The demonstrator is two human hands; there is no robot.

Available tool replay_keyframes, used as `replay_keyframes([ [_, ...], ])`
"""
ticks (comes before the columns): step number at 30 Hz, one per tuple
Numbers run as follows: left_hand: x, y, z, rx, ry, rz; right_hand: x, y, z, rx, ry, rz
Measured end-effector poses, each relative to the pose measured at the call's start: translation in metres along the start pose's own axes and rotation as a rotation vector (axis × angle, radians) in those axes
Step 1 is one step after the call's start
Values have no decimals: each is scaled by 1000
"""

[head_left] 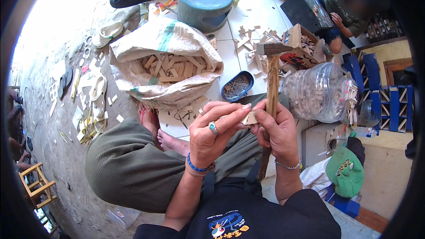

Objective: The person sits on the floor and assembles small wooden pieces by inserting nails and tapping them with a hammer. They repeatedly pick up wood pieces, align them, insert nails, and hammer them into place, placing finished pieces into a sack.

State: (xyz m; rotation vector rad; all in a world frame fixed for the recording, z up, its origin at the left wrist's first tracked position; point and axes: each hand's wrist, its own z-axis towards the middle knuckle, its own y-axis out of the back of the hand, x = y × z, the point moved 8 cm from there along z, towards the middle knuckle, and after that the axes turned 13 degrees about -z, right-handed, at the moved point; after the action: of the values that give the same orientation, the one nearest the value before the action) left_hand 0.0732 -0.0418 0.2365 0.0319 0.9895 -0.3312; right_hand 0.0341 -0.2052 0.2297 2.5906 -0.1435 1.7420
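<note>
In the head view we count two hands of our own, just below the centre of the frame. Our left hand (215,133), with one ring and one blue bracelet, has its fingers closed in a pinch on one small pale wooden piece (250,118), held between the two hands. Our right hand (278,133) touches that same piece with its fingertips and is wrapped shut around the handle of one hammer (271,89), which stands nearly upright, its head at centre right above our knuckles.

In the upper middle we see one open woven sack (166,44) filled with many wooden offcuts, too many to count. Just right of it sits one small blue tub (238,86) of nails. At the top centre stands one blue-grey plastic stool (205,2). At right lies one clear plastic jug (319,91) on its side, with wooden bits inside. One green cap (345,170) lies at lower right. Another person's two hands (330,4) show at the upper right.
</note>
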Motion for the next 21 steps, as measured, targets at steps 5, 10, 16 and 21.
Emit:
replay_keyframes([
  [5, 4, 0, -1, 4, 17, -12, -3, 1, 2, -10, -33, -23],
  [10, 12, -2, -2, 27, 89, 6, -11, 2, 7, -20, -72, -18],
  [16, 39, -10, -8, 155, 225, 77, -36, 25, 20, 9, -18, -89],
  [21, 96, 0, -33, 18, 469, 80, -102, 98, 47, -224, -42, -439],
])
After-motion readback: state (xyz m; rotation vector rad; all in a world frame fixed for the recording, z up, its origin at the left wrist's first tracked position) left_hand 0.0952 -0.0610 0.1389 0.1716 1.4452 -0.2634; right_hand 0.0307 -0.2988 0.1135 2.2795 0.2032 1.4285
